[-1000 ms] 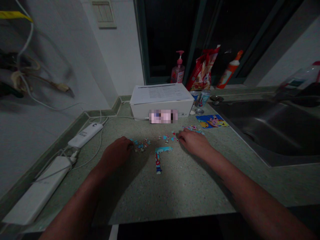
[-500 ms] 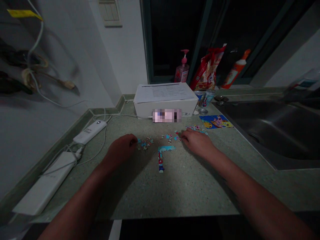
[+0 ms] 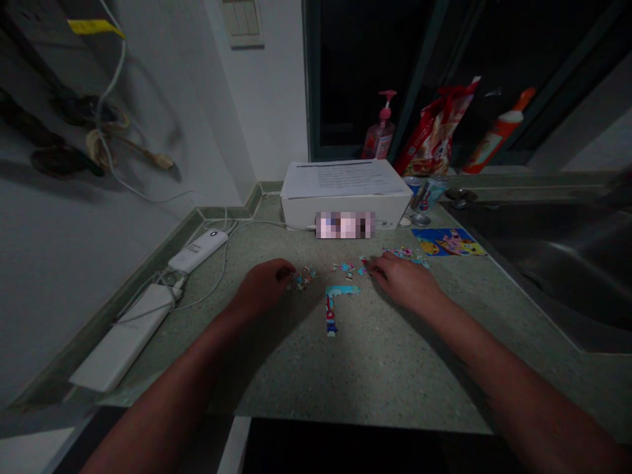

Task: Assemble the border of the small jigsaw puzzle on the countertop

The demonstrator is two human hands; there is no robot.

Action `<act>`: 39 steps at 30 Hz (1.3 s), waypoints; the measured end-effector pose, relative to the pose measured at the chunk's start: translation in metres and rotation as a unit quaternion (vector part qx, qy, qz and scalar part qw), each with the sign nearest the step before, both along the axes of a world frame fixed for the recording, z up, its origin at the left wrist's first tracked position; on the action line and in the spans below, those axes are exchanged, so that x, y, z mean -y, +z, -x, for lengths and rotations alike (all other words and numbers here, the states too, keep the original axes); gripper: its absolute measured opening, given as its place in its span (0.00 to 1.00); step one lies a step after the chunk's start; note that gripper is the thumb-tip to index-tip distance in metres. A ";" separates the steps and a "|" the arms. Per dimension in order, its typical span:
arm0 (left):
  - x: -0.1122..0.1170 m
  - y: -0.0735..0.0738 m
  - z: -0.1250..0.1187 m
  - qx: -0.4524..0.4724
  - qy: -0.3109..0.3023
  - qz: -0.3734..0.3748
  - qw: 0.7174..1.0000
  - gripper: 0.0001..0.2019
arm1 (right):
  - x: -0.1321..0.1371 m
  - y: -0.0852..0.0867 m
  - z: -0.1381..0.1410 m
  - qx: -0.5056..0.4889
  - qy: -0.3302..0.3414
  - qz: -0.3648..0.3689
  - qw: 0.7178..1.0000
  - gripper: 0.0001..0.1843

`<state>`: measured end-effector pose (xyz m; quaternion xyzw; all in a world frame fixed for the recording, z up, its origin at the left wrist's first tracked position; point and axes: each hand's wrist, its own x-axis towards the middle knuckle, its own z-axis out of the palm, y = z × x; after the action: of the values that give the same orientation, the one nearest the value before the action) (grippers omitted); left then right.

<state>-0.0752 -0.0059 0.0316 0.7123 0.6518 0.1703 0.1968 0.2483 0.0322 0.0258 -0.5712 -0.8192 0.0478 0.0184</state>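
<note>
An L-shaped strip of joined jigsaw pieces (image 3: 330,309) lies on the counter, light blue along the top and red and dark blue down the side. My left hand (image 3: 264,284) is curled, its fingertips at the left edge of a pile of loose jigsaw pieces (image 3: 304,279). A few scattered pieces (image 3: 347,267) lie between my hands. My right hand (image 3: 405,276) has its fingers closed at the right end of these pieces. Behind it sits another heap of pieces (image 3: 407,253). Whatever either hand's fingers pinch is hidden or too small to make out.
A white box (image 3: 345,187) stands at the back, with a pixelated object (image 3: 345,225) against its front. The blue picture card (image 3: 448,242) lies near the sink (image 3: 548,263). A white power bank (image 3: 197,251), a power strip (image 3: 123,336) and cables run along the left.
The view has swung slightly to the left, so everything appears shifted right. Both hands stay at nearly the same spots beside the pieces, and the L-shaped strip looks unchanged.
</note>
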 end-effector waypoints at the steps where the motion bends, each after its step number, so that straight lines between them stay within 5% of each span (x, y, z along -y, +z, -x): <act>1: 0.000 -0.001 0.000 0.017 0.002 0.000 1.000 0.11 | 0.000 -0.001 0.000 -0.001 0.000 -0.003 1.000 0.17; 28: 0.001 -0.004 -0.012 0.067 -0.003 -0.008 0.998 0.13 | 0.002 0.008 0.004 0.001 -0.032 -0.016 0.999 0.18; 39: -0.001 -0.009 -0.004 -0.040 -0.046 -0.008 0.998 0.16 | -0.020 -0.028 0.001 -0.053 0.069 -0.088 0.992 0.20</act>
<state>-0.0708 -0.0049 0.0222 0.7494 0.6241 0.1375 0.1731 0.2468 0.0523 -0.0025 -0.5061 -0.8556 0.0069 0.1086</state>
